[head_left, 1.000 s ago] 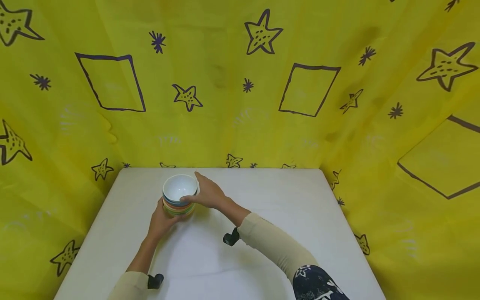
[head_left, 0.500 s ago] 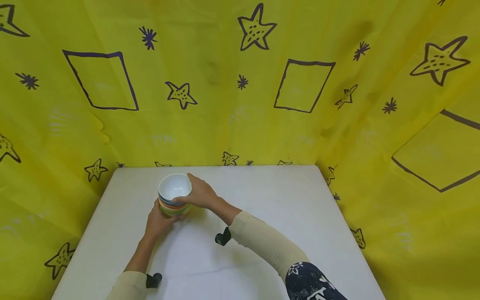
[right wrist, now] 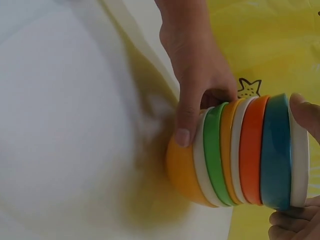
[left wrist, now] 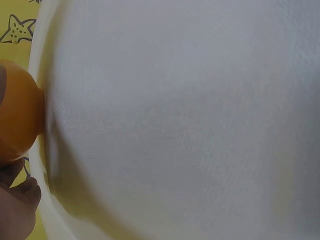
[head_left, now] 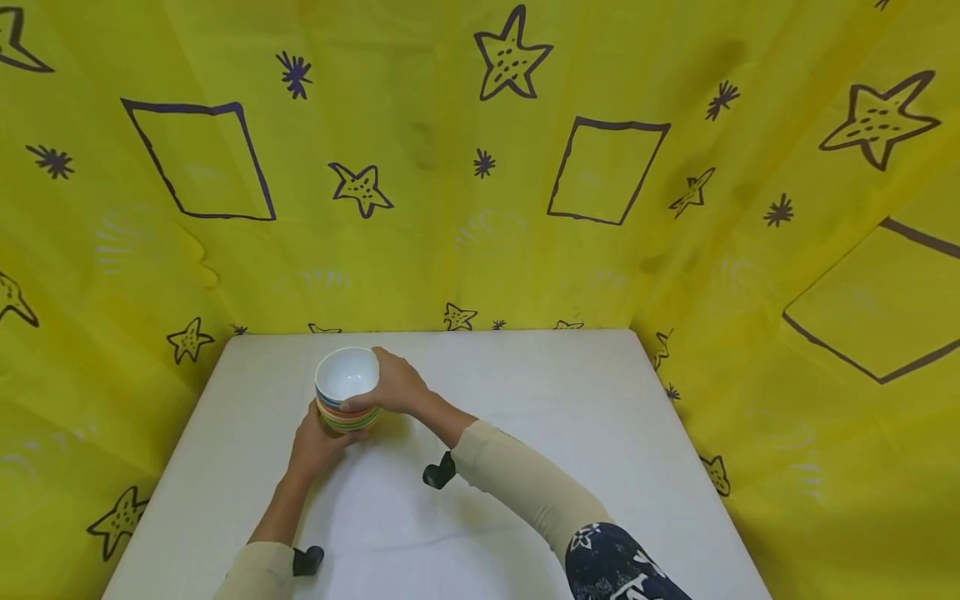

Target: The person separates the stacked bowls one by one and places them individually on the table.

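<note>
A stack of nested bowls (head_left: pixel 347 417) stands toward the back left of the white table. From the bottom up it runs yellow-orange, white, green, yellow, white, orange, blue and white. My left hand (head_left: pixel 313 446) grips the low part of the stack from the near left, its thumb on the yellow-orange bottom bowl (right wrist: pixel 184 172). High on the right side, my right hand (head_left: pixel 397 385) holds the top white bowl (right wrist: pixel 299 160), its thumb and fingers on opposite sides near the rim. In the left wrist view, the orange bowl's foot (left wrist: pixel 41 111) is right at the tabletop.
The white-covered table (head_left: pixel 525 417) extends to the right and toward me. A yellow curtain (head_left: pixel 420 267) with drawn stars and frames surrounds its back and sides. Dark wrist pieces (head_left: pixel 439 471) sit on both forearms.
The head view has shifted slightly, moving everything a little left in it. My right thumb has slid slightly left and down along the top bowls' front. Both hands stay on the stack.
</note>
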`<action>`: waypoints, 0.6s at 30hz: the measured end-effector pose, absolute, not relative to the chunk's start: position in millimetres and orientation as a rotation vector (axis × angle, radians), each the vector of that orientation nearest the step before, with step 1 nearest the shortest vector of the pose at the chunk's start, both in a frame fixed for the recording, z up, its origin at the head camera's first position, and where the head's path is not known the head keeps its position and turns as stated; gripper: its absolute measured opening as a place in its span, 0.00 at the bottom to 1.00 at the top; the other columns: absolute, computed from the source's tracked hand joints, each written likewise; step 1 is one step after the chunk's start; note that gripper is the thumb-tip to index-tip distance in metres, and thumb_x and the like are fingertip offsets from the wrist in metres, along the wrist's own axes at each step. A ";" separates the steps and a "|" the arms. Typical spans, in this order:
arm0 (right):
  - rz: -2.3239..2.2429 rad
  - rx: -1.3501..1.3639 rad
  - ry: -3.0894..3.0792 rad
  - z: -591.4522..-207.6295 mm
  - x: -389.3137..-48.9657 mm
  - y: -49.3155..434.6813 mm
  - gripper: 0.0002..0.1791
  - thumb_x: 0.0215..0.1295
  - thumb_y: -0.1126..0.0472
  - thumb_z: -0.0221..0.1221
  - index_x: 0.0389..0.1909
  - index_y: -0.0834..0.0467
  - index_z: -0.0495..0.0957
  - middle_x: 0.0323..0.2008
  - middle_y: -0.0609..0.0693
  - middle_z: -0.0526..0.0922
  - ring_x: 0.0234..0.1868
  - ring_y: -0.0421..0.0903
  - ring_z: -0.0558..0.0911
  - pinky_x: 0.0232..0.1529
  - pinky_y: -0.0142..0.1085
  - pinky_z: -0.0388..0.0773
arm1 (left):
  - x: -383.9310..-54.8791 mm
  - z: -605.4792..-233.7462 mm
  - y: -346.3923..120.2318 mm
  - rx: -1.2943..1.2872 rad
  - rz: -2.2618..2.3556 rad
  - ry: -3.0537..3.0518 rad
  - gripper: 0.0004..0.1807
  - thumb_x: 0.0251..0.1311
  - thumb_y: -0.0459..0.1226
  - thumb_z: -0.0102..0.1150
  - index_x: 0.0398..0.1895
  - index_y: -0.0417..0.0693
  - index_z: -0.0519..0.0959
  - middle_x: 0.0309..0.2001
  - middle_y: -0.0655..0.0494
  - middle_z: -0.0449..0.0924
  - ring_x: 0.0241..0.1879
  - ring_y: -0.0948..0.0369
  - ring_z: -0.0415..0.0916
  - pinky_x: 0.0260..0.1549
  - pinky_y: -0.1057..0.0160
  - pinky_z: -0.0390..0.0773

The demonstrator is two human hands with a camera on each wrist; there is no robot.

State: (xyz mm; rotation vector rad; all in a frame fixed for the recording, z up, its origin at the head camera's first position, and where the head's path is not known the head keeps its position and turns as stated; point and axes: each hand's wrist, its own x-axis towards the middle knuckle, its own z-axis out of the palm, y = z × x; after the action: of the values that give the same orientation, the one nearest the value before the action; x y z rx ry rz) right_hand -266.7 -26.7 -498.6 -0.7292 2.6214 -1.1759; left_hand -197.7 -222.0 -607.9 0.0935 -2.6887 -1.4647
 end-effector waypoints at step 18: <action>-1.213 -0.720 2.648 -486.1 -264.7 -24.8 0.47 0.46 0.43 0.83 0.65 0.57 0.74 0.53 0.47 0.85 0.49 0.40 0.83 0.43 0.29 0.81 | -199.4 -610.7 -223.4 0.056 -1.437 -2.684 0.55 0.51 0.43 0.83 0.75 0.29 0.60 0.63 0.27 0.74 0.66 0.32 0.70 0.66 0.32 0.69</action>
State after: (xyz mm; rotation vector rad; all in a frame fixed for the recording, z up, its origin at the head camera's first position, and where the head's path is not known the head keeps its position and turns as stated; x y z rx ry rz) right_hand -264.7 -24.8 -486.1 -0.7204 2.6485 -1.2127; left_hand -199.4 -223.4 -610.7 0.0562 -2.6838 -1.4368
